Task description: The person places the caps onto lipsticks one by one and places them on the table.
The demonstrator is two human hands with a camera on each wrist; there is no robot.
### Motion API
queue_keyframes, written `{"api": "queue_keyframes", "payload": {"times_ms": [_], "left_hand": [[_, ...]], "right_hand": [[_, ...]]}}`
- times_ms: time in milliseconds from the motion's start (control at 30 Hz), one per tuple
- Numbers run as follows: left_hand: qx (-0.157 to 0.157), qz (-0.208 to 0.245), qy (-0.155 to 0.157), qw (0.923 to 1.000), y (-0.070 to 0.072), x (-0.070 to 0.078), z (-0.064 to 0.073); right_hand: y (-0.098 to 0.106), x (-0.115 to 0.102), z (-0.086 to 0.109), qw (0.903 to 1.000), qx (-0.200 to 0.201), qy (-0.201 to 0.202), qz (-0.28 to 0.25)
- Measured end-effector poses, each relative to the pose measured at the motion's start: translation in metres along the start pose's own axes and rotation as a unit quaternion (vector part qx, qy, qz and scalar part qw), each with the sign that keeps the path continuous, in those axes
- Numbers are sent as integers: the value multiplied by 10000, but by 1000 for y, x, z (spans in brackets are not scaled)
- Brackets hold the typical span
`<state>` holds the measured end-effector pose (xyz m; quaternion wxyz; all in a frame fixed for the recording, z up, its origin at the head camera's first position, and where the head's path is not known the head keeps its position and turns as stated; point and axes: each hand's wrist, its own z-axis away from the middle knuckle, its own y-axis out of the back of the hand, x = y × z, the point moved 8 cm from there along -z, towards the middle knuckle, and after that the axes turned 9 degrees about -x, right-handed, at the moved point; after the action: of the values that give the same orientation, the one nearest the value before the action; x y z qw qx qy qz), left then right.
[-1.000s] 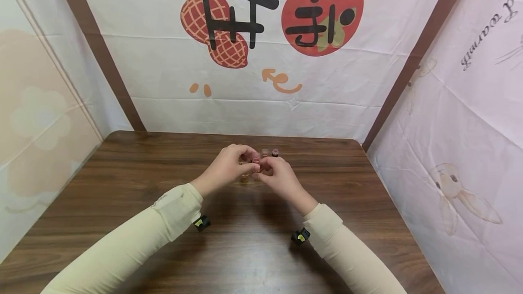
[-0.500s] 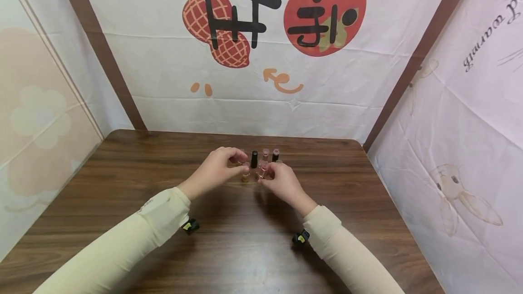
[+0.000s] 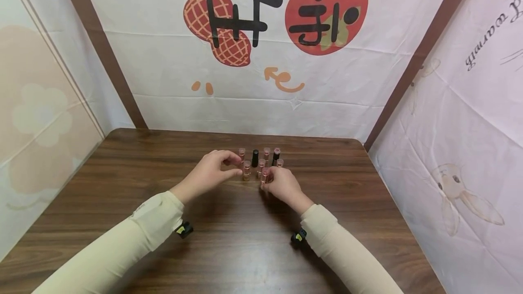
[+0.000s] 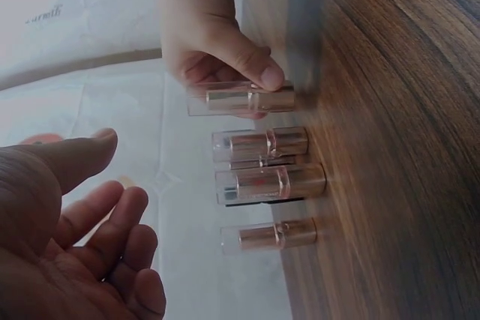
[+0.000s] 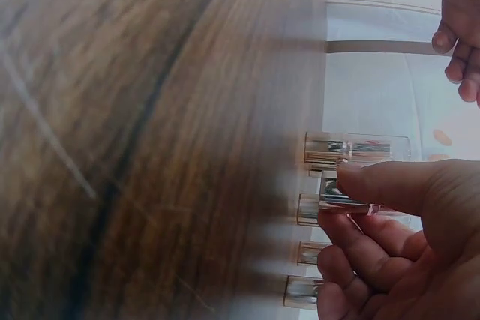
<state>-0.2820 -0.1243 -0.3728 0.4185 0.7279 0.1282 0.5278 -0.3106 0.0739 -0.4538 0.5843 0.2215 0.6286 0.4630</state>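
Observation:
In the head view my right hand (image 3: 284,186) pinches a lipstick (image 3: 264,176) with a clear cap and a shiny rose-gold base, near the front of a small group. The left wrist view shows this held lipstick (image 4: 244,100) upright, its base close to the table. My left hand (image 3: 206,171) is to the left of the group, fingers loosely bent and holding nothing. Nearest to it stand a front lipstick (image 3: 247,171) and a back lipstick (image 3: 242,154). Another lipstick (image 3: 261,167) stands just behind the held one.
A black tube (image 3: 255,158) stands in the back row. Right of it are a clear-capped lipstick (image 3: 267,154) and a dark tube with a pinkish top (image 3: 276,154). The wooden table (image 3: 229,239) ends at a printed cloth wall (image 3: 184,112).
The hands were together at a lipstick a second ago. My left hand has drawn away leftward, its fingers loosened. My right hand has moved slightly right and nearer with the lipstick.

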Motion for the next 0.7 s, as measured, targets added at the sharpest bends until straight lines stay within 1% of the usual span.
{"api": "queue_keyframes", "payload": {"times_ms": [133, 233, 500, 633, 700], "left_hand": [[-43, 51, -32, 10000, -1, -2, 1], [-77, 81, 10, 9999, -1, -3, 1], [-171, 47, 47, 9998, -4, -5, 2], [-211, 56, 59, 9997, -6, -7, 3], [-208, -15, 87, 9997, -6, -7, 3]], "right_hand": [[-4, 1, -2, 9999, -73, -23, 70], [-6, 2, -3, 9999, -123, -48, 53], [-7, 3, -2, 9996, -235, -176, 35], [-8, 3, -1, 9995, -245, -189, 96], [-9, 3, -1, 9995, -243, -172, 141]]}}
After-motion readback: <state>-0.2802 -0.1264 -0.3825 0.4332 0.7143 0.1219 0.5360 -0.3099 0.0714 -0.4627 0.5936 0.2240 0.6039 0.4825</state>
